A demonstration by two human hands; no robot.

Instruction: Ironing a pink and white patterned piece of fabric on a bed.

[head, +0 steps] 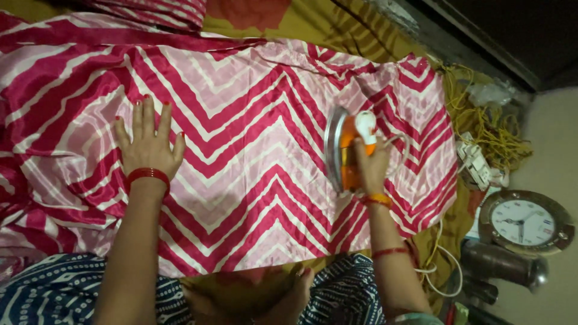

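Right hand (371, 164) grips the orange iron (347, 150) on the zigzag cloth (253, 150); left hand (149, 141) lies flat, fingers spread, pressing it.

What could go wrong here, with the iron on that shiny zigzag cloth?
The iron sits on thin, glossy cloth; held in one spot, it might scorch it. The left hand lies flat on the same cloth, so a stroke that way could burn fingers. The white cord loops by the right hand arm and could snag.
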